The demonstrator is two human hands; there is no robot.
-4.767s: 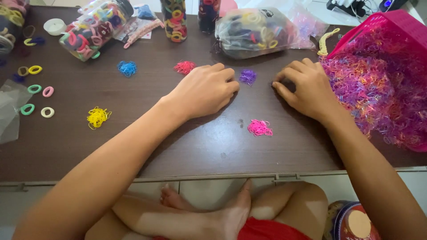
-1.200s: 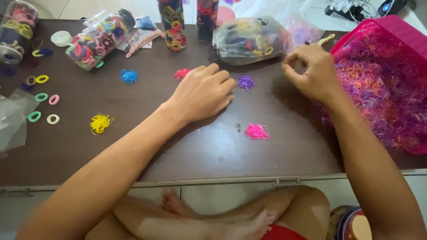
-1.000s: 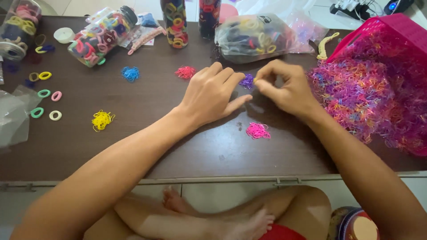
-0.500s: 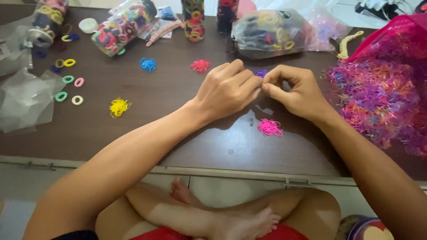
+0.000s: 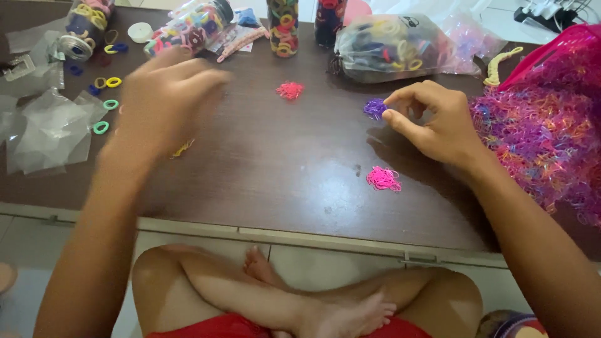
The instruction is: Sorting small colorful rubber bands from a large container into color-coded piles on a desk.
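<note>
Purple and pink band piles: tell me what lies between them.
In the head view, only bare brown table separates the purple pile from the pink pile; the right hand hovers beside.

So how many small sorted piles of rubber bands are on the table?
4, maybe more hidden: red pile top centre, purple pile at right hand, pink pile below, yellow pile partly under left hand.

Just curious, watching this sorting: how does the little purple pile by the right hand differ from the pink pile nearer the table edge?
The purple pile is darker and lies right at the right hand's fingertips; the pink pile is bright and lies apart from that hand. The purple pile looks more tightly bunched, while the pink pile spreads flatter. Both are small heaps of tiny elastic bands on the dark brown table.
</note>
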